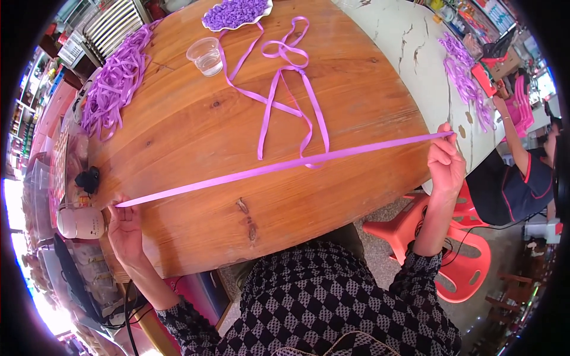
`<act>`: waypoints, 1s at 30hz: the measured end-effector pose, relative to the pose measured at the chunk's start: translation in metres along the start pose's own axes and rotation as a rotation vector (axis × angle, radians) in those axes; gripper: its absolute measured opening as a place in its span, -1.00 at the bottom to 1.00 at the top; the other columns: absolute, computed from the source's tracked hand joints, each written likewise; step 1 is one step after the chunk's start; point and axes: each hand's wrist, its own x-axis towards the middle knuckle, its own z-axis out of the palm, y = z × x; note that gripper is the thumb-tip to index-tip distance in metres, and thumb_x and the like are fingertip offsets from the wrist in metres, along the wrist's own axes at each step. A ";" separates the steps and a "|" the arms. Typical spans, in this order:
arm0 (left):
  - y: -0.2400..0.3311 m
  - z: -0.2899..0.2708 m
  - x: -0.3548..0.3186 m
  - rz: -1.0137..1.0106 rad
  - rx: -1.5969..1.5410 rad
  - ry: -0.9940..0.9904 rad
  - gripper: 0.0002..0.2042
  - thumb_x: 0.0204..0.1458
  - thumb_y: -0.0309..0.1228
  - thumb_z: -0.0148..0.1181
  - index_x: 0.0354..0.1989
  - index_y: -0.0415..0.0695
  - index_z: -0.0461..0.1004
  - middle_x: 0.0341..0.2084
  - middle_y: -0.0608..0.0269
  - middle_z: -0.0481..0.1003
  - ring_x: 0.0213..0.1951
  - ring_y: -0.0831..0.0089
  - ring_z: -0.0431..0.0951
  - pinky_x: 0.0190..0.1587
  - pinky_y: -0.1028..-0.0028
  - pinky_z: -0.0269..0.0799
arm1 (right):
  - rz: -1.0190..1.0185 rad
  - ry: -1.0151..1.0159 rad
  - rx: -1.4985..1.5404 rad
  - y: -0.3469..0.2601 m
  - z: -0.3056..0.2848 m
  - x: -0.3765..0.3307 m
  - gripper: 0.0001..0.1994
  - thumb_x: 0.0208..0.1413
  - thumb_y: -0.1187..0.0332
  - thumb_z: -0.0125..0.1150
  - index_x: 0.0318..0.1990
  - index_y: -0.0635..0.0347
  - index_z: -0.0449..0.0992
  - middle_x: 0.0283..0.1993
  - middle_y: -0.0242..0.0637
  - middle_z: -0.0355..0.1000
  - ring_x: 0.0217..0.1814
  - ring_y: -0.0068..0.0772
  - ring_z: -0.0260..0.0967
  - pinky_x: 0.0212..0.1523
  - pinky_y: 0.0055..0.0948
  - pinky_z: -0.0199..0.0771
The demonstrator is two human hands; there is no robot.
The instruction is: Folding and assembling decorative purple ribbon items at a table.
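A long purple ribbon (261, 171) is stretched taut across the front of the wooden table. Its left end is pinched in my left hand (126, 228), over the table's left edge. My right hand (446, 160) grips the other end near the table's right edge, with the fingers curled in. Beyond the stretched strip lies a tied purple ribbon (299, 71) with loops and loose tails. One tail appears to run under or behind the taut ribbon.
A clear plastic cup (206, 58) stands near a white dish (205, 25) of small purple pieces. Purple ribbons (119, 80) heap at the left edge. A white marbled table (409, 53) holds more ribbon (463, 71); a co-worker (516, 178) sits beside it. A red stool (469, 267) stands right.
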 end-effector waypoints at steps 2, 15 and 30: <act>0.003 -0.004 0.007 0.008 -0.094 0.059 -0.82 0.11 -0.45 -0.04 -0.17 -0.27 0.36 -0.29 0.12 0.38 -0.29 0.32 0.33 -0.09 0.29 0.26 | 0.033 -0.084 0.049 0.008 0.005 0.002 -0.79 0.09 0.60 -0.10 -0.11 0.41 0.32 -0.34 -0.28 0.32 -0.52 -0.58 0.12 -0.61 -0.66 0.07; -0.079 0.081 -0.071 -0.126 0.627 -0.425 -0.83 -0.03 -0.50 0.14 -0.27 -0.29 0.41 -0.62 0.27 0.40 -0.68 0.60 0.29 -0.65 0.68 0.14 | 0.142 -0.253 -1.369 0.128 0.044 -0.012 -0.76 -0.05 0.63 0.09 -0.16 0.34 0.46 -0.45 -0.31 0.42 -0.39 -0.56 0.41 -0.37 -0.62 0.38; -0.088 0.098 -0.091 -0.503 0.533 -0.497 -0.82 -0.01 -0.60 0.06 -0.20 -0.35 0.40 -0.50 0.01 0.50 -0.55 0.39 0.50 -0.48 0.50 0.43 | 0.175 -0.491 -1.443 0.148 0.053 -0.020 -0.71 -0.12 0.70 0.13 -0.16 0.37 0.45 -0.38 -0.27 0.39 -0.33 -0.51 0.40 -0.24 -0.55 0.44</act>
